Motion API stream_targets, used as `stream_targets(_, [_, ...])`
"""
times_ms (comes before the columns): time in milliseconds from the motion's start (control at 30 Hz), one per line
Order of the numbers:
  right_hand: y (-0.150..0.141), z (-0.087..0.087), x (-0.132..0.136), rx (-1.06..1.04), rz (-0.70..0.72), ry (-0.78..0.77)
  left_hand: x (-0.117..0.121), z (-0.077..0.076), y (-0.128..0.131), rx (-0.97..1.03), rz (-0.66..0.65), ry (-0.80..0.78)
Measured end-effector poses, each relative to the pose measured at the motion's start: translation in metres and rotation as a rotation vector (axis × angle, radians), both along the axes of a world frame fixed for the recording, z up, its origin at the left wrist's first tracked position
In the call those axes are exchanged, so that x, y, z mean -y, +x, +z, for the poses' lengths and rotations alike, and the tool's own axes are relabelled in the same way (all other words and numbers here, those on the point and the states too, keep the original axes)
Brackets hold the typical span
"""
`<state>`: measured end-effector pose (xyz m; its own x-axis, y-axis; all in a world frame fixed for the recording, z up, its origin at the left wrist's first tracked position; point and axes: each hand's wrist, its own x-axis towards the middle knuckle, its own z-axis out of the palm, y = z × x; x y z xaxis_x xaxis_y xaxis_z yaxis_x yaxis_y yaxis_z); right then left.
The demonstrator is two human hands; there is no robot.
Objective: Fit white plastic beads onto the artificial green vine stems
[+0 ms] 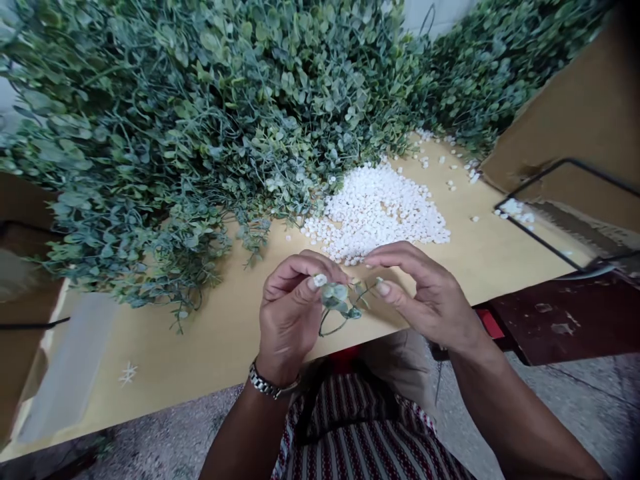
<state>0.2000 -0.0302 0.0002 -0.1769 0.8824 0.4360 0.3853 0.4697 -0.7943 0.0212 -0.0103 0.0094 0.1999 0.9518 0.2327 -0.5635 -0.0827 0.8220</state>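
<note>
My left hand (293,300) is closed, pinching a small artificial leaf sprig (336,297) between thumb and fingers. A small white piece (320,280) shows at my left thumb tip. The sprig has rounded grey-green leaves and a thin stem that loops down below them. One of its thin branches reaches right to my right thumb. My right hand (425,290) has its thumb and forefinger apart, with the branch tip at the thumb. Just beyond both hands lies a heap of small white plastic pieces (385,207) on the tan tabletop (240,333).
A large mass of artificial greenery (225,113) covers the back and left of the table. Cardboard (575,113) and a black wire frame (545,173) stand at right. A small white star-shaped piece (128,374) lies near clear tape (75,367) at front left.
</note>
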Motion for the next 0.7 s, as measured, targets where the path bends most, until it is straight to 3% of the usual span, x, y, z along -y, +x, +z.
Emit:
stream_targets(167, [-0.008, 0.004, -0.005, -0.017, 0.156, -0.249, 0.001, -0.002, -0.001, 0.072, -0.022, 0.077])
stream_targets(267, [-0.017, 0.000, -0.005, -0.153, 0.193, -0.403, 0.002, -0.001, 0.001, 0.113, 0.022, 0.150])
stream_targets(333, [-0.022, -0.004, -0.004, -0.229, 0.164, -0.414, 0.005, -0.003, 0.001, 0.110, 0.057, 0.190])
stream_targets(433, [-0.024, -0.011, 0.000, -0.247, 0.033, -0.269, 0.011, -0.008, -0.005, -0.003, 0.075, 0.264])
stream_targets(500, [-0.023, -0.015, 0.002, -0.201, -0.023, -0.112, 0.013, -0.010, -0.011, -0.090, 0.162, 0.268])
stream_targets(600, [-0.022, -0.017, 0.003, -0.068, -0.013, 0.115, 0.013, -0.009, -0.018, -0.293, 0.356, 0.107])
stream_targets(633, [-0.022, -0.017, 0.003, -0.026, -0.007, 0.174, 0.011, -0.007, -0.019, -0.409, 0.348, 0.030])
stream_targets(700, [-0.023, -0.017, 0.004, 0.040, 0.002, 0.257, 0.006, -0.002, -0.021, -0.631, 0.189, -0.093])
